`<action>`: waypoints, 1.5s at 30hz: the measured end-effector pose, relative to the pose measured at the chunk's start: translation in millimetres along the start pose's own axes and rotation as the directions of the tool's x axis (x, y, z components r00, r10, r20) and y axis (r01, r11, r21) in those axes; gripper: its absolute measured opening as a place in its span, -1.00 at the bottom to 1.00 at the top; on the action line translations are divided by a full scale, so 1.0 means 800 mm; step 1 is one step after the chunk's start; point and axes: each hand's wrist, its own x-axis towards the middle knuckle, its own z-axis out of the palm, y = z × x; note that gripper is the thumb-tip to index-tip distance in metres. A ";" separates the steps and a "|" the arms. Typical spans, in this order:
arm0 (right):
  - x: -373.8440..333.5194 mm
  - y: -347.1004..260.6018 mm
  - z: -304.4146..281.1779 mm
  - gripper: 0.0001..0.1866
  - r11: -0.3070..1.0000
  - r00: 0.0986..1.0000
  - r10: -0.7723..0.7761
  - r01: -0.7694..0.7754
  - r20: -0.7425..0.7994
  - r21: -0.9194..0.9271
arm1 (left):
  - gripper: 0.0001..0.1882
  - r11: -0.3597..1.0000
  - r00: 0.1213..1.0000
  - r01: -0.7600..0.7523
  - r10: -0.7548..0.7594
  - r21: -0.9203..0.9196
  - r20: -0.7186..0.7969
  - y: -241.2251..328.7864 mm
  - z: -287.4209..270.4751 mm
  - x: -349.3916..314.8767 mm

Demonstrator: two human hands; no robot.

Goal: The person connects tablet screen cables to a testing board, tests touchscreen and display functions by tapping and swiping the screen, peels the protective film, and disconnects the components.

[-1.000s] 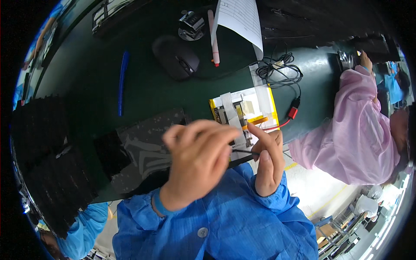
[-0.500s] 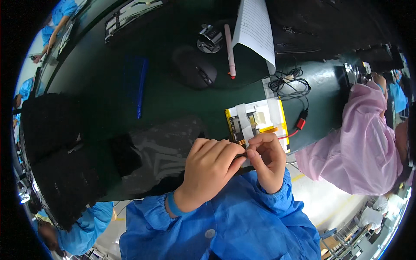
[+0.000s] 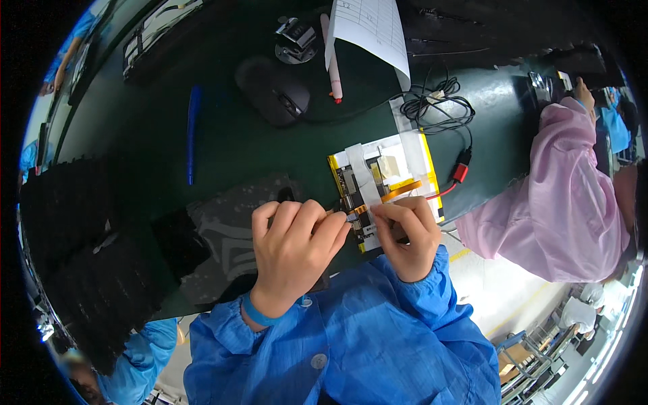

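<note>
The hands have parted since the previous frame: left hand (image 3: 293, 236) at the board's left near edge, right hand (image 3: 413, 237) overlapping its near side. The board (image 3: 379, 181) lies tilted on the counter (image 3: 233, 138), just beyond. Left palm faces down; fingertips bunch; neither grip's contents can be told.

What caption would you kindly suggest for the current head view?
Left hand and right hand at the near end of a taped circuit-board assembly, a black mouse lying beyond.
</note>
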 end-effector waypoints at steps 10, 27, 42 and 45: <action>-0.005 0.009 0.008 -0.74 0.991 0.996 -0.082 0.085 0.027 -0.099 | -0.84 0.997 0.998 -0.020 0.016 0.069 0.063 0.000 0.007 0.001; -0.007 0.009 0.009 -0.73 0.989 0.997 -0.079 0.082 0.025 -0.121 | -0.84 0.999 0.998 0.038 -0.039 0.012 0.049 -0.002 0.006 0.004; -0.007 0.016 0.010 -0.63 0.972 0.983 -0.175 0.182 0.056 -0.150 | -0.83 0.999 0.997 0.022 -0.025 0.035 0.070 -0.004 0.010 0.001; -0.007 0.015 0.010 -0.63 0.921 0.954 -0.290 0.299 0.074 -0.249 | -0.83 0.999 0.997 0.022 -0.025 0.038 0.079 -0.004 0.010 0.002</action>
